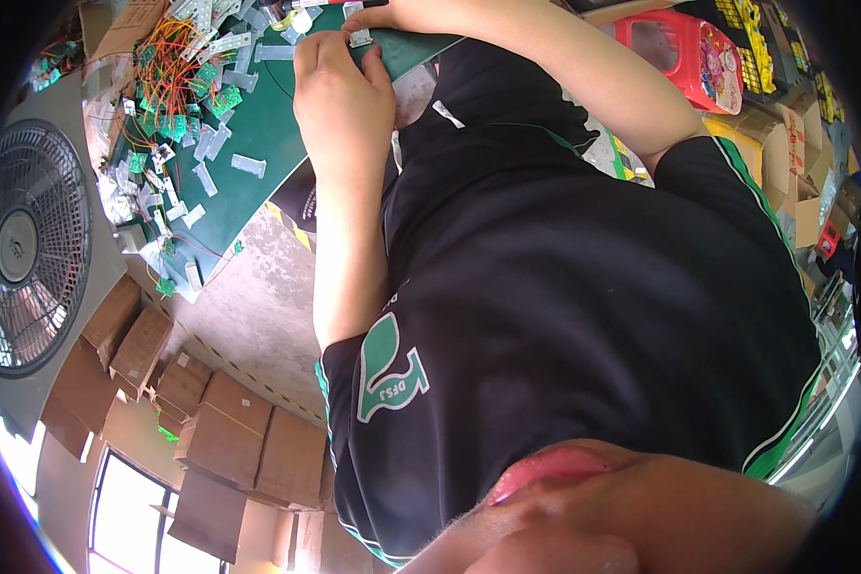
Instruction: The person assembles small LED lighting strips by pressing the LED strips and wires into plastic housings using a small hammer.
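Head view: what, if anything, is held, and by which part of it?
A small pale piece, apparently held by the left hand, with the right hand close by; the gripped part cannot be made out.

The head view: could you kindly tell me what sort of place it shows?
It looks like an electronics assembly workshop: green circuit boards and coloured wires lie heaped on a green table, and stacked cardboard boxes stand beyond it.

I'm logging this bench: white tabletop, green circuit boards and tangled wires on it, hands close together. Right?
No, the head view shows a green tabletop, not white. Green circuit boards and tangled wires do lie on it, and the left hand and right hand are close together.
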A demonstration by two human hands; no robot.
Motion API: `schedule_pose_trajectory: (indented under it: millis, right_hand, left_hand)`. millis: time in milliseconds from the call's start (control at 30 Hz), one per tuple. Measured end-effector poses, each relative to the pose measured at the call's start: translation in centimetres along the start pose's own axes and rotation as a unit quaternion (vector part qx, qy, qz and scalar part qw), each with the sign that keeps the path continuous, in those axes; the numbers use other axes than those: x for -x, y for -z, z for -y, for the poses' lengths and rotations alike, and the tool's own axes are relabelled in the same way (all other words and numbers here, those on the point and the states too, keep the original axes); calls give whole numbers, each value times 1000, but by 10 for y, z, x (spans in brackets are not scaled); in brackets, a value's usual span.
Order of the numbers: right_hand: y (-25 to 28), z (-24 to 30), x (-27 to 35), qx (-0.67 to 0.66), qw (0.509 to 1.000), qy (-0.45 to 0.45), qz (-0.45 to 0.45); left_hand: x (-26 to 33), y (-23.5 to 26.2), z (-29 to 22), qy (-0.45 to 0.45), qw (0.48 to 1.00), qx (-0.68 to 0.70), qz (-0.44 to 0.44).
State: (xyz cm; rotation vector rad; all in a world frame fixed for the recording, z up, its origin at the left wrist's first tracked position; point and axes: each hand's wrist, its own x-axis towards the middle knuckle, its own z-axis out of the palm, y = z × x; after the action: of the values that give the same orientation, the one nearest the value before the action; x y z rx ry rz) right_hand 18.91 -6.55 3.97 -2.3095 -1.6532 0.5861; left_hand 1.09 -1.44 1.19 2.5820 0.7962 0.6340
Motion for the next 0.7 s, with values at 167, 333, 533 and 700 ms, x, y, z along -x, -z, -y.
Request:
schedule_pose_trajectory:
  millis: [167, 333, 533, 700]
  right_hand:
    - [2, 1, 4, -30, 1000, 7, -1]
    - [-6, -14, 7, -85, 995, 49, -30]
    - [5, -10, -1, -105, 993, 26, 42]
    - [2, -8, -1, -103, 994, -5, 25]
  left_hand:
    - [3, -2, 1, 19, 1000, 12, -8]
    - [5, -4, 4, 12, 1000, -15, -24]
    - [-1, -3, 19, -53, 998, 0, -21]
    - [-5, 5, 30, -107, 994, 6, 11]
